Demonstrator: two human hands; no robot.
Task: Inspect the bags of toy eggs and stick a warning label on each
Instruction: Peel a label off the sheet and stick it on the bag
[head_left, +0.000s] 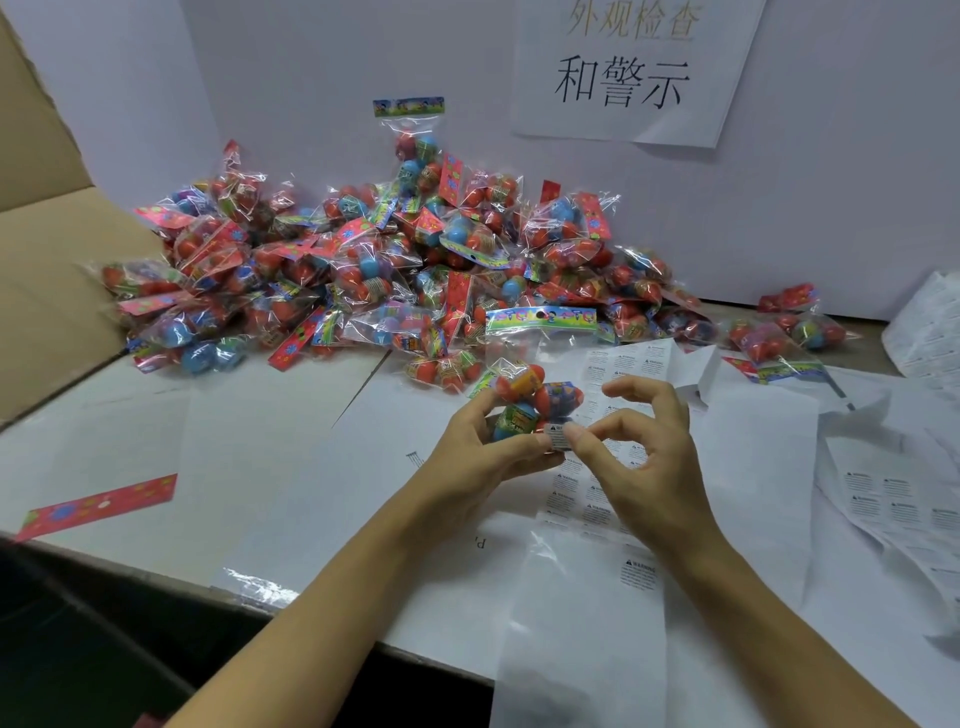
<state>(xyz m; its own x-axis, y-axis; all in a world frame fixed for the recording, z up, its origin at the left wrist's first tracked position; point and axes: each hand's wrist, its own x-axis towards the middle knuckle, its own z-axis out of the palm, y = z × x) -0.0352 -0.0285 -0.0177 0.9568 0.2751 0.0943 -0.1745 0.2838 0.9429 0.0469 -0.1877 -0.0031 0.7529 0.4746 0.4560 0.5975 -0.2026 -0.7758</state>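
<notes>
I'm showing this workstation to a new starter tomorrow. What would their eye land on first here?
First, the big heap of bagged toy eggs, red and blue, piled against the white back board. Next, the two hands at centre: the left hand holds one bag of eggs while the right hand presses a small warning label onto it. Then the paper sign with large black characters, up on the board.

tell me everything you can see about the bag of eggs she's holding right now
The held bag is clear, crinkly plastic with a colourful cartoon header card at the top, standing roughly upright above the white table. Inside are several toy eggs, red, blue and orange with printed bands. The left hand grips its lower part from the left; the right hand pinches a small white warning label against its bottom edge.
</notes>
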